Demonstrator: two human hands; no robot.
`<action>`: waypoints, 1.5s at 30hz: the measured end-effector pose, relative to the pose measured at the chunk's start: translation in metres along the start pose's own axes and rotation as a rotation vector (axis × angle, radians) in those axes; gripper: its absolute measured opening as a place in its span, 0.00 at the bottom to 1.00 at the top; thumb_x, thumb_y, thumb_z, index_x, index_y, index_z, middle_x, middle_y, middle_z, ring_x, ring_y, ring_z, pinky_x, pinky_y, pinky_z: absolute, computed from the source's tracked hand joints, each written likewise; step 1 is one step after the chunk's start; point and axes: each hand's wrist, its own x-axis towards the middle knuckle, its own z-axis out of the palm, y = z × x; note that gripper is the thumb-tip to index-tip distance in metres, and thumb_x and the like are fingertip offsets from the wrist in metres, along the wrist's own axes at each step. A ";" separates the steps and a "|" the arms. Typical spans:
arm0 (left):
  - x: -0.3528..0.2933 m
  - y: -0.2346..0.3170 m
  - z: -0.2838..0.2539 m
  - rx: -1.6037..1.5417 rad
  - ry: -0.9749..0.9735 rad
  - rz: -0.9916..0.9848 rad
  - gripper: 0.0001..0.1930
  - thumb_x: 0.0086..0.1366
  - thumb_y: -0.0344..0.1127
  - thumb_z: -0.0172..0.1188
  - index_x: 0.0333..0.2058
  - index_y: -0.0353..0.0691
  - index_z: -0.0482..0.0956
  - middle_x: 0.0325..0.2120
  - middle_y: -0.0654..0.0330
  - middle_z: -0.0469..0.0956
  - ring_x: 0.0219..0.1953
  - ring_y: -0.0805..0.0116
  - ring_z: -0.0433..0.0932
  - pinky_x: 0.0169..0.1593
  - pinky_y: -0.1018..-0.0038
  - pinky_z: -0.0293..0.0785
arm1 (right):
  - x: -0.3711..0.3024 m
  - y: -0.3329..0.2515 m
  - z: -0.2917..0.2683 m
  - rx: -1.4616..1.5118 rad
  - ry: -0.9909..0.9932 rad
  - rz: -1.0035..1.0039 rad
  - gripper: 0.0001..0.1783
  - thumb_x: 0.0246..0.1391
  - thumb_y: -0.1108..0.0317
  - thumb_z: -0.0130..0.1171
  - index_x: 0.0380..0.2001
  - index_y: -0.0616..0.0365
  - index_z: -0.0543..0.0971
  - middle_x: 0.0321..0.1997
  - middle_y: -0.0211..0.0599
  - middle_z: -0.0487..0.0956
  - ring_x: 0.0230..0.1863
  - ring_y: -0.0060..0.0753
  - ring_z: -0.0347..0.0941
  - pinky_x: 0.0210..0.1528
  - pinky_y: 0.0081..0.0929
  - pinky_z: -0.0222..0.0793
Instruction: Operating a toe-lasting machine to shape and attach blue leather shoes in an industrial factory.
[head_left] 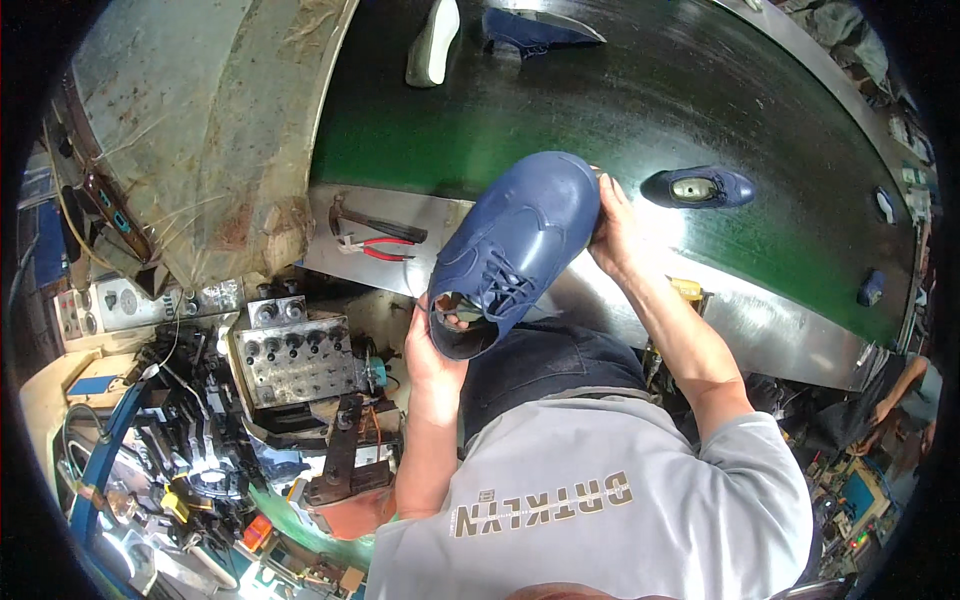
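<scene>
A navy blue lace-up shoe [540, 215] is held up between my two hands, toe up and to the right, with its dark laces facing me. My left hand [432, 350] grips it at the heel end, and fingertips show inside the shoe's opening. At the toe end, my right hand [615, 230] has its fingers closed on the edge, partly hidden behind the shoe. Left of the shoe, pliers with red handles [385, 248] and a hammer [380, 222] lie on a metal ledge [330, 250].
A dark green conveyor belt [640, 110] lies beyond the ledge. It carries a blue shoe [700, 187], another blue shoe on its side [540, 32] and a white shoe-shaped piece [433, 45]. A machine with knobs [295, 355] stands at left. Another person's arm [900, 390] shows far right.
</scene>
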 end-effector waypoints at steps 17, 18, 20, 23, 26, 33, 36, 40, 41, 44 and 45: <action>-0.008 -0.024 0.013 0.086 0.147 0.176 0.19 0.72 0.44 0.47 0.51 0.38 0.74 0.50 0.55 0.77 0.52 0.59 0.76 0.58 0.58 0.71 | -0.004 0.001 0.035 -0.151 -0.068 0.047 0.23 0.62 0.53 0.56 0.51 0.62 0.77 0.49 0.36 0.79 0.52 0.30 0.73 0.57 0.32 0.68; -0.010 -0.026 0.013 0.070 0.151 0.179 0.18 0.72 0.43 0.46 0.51 0.38 0.74 0.50 0.56 0.77 0.51 0.60 0.76 0.57 0.59 0.72 | 0.001 0.003 0.037 -0.166 -0.009 0.050 0.21 0.61 0.57 0.58 0.48 0.63 0.78 0.46 0.37 0.81 0.48 0.29 0.75 0.55 0.31 0.69; -0.016 -0.029 0.011 0.071 0.185 0.186 0.18 0.74 0.43 0.43 0.52 0.39 0.73 0.50 0.57 0.77 0.50 0.61 0.77 0.57 0.60 0.72 | 0.010 0.011 0.034 -0.106 -0.008 0.062 0.19 0.60 0.60 0.61 0.48 0.64 0.79 0.45 0.37 0.81 0.44 0.28 0.77 0.50 0.28 0.73; -0.025 -0.038 0.003 0.082 0.074 0.142 0.21 0.76 0.44 0.38 0.56 0.38 0.69 0.52 0.57 0.75 0.54 0.63 0.75 0.59 0.63 0.70 | 0.018 0.013 0.037 -0.179 -0.050 -0.013 0.20 0.60 0.60 0.60 0.50 0.64 0.77 0.46 0.38 0.81 0.45 0.30 0.78 0.50 0.30 0.74; -0.039 -0.031 0.006 0.081 0.210 -0.144 0.35 0.70 0.64 0.38 0.56 0.35 0.69 0.52 0.51 0.74 0.54 0.58 0.74 0.60 0.60 0.68 | 0.014 0.009 0.050 -0.296 -0.095 -0.018 0.19 0.57 0.64 0.63 0.47 0.66 0.80 0.44 0.40 0.82 0.42 0.29 0.78 0.50 0.28 0.73; -0.038 0.011 -0.013 0.287 -0.245 -0.239 0.25 0.71 0.51 0.51 0.50 0.32 0.72 0.45 0.55 0.79 0.47 0.64 0.78 0.55 0.66 0.74 | -0.006 0.028 0.097 -0.438 -0.387 0.309 0.18 0.57 0.64 0.64 0.47 0.65 0.80 0.42 0.41 0.83 0.43 0.29 0.78 0.50 0.27 0.73; -0.056 0.014 -0.017 0.366 -0.128 -0.028 0.21 0.71 0.45 0.53 0.51 0.32 0.72 0.46 0.57 0.79 0.46 0.67 0.79 0.52 0.70 0.75 | -0.016 0.047 0.115 -0.490 -0.441 0.337 0.18 0.57 0.65 0.63 0.46 0.65 0.80 0.41 0.40 0.83 0.41 0.27 0.78 0.48 0.26 0.74; -0.084 0.002 -0.021 0.472 0.227 0.423 0.14 0.73 0.39 0.52 0.44 0.33 0.77 0.36 0.67 0.78 0.37 0.80 0.73 0.43 0.81 0.70 | -0.036 0.088 0.141 -0.481 -0.489 0.328 0.15 0.57 0.65 0.63 0.44 0.64 0.81 0.40 0.38 0.83 0.38 0.26 0.78 0.45 0.25 0.74; -0.091 0.008 -0.029 0.595 0.286 0.444 0.13 0.73 0.40 0.51 0.40 0.36 0.78 0.35 0.68 0.76 0.36 0.82 0.69 0.42 0.81 0.69 | -0.043 0.101 0.149 -0.441 -0.474 0.331 0.15 0.57 0.65 0.63 0.43 0.64 0.82 0.39 0.37 0.83 0.37 0.26 0.78 0.44 0.25 0.74; -0.112 0.032 -0.061 0.591 0.382 0.576 0.15 0.73 0.39 0.52 0.35 0.32 0.78 0.28 0.70 0.75 0.31 0.82 0.68 0.36 0.80 0.67 | -0.072 0.141 0.191 -0.425 -0.490 0.390 0.14 0.58 0.64 0.63 0.41 0.64 0.82 0.37 0.34 0.83 0.36 0.24 0.78 0.43 0.24 0.74; -0.125 0.047 -0.055 0.556 0.422 0.613 0.16 0.73 0.40 0.51 0.32 0.32 0.77 0.26 0.70 0.72 0.30 0.82 0.65 0.34 0.80 0.66 | -0.080 0.156 0.205 -0.425 -0.491 0.390 0.14 0.58 0.65 0.63 0.42 0.64 0.81 0.37 0.35 0.83 0.36 0.24 0.78 0.42 0.24 0.75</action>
